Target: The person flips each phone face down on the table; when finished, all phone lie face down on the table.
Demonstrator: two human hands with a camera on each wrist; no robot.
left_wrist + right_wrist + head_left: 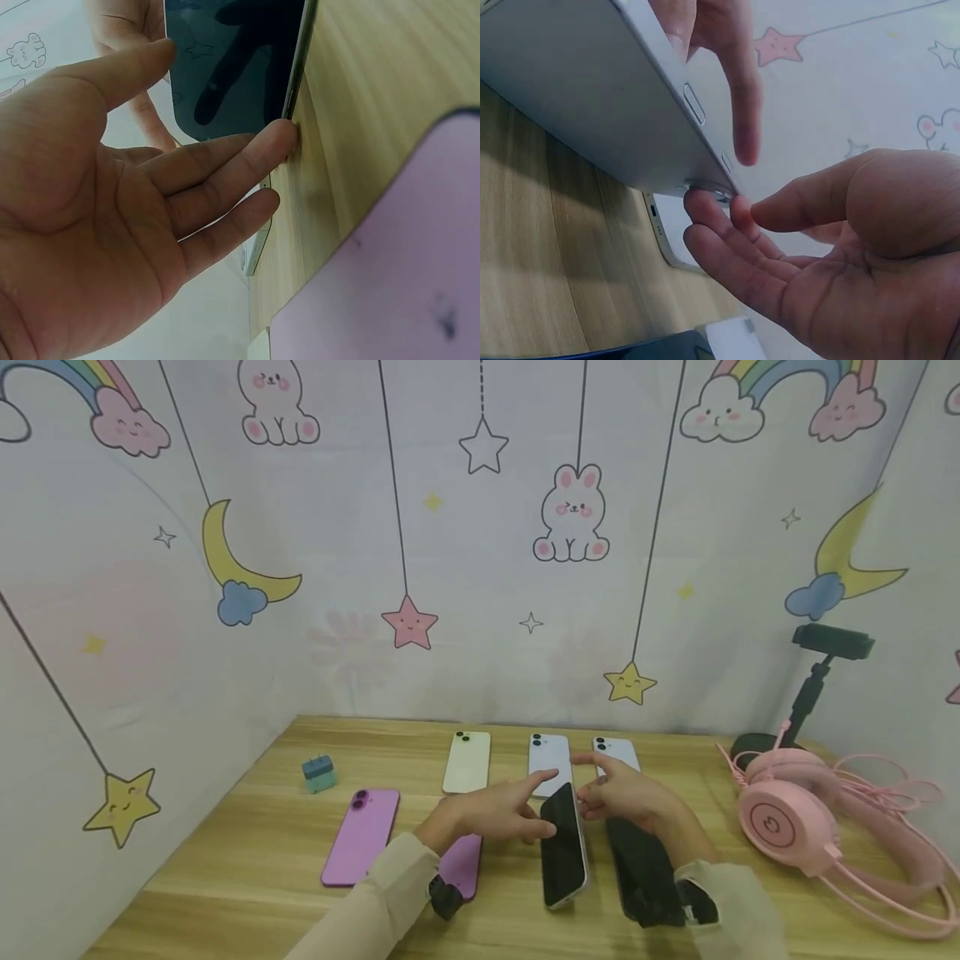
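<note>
A smartphone (562, 852) with a dark glossy screen and silver-white frame stands tilted up on the table between both hands. My right hand (626, 793) holds its upper corner, fingertips at the camera area of the pale back (577, 82) in the right wrist view. My left hand (495, 810) is spread at the other side, its thumb over the screen's edge and its other fingers fairly straight. In the left wrist view, a fingertip (281, 139) lies right by the phone's side edge. Below my right hand lies a dark phone (645, 868).
Two purple phones (363, 839) lie at the left, one partly under my left arm. Along the back are a cream phone (467, 764) and two white phones (551, 760). A small blue block (318, 772) sits far left. Pink headphones (780, 822) and a black stand (806, 693) are right.
</note>
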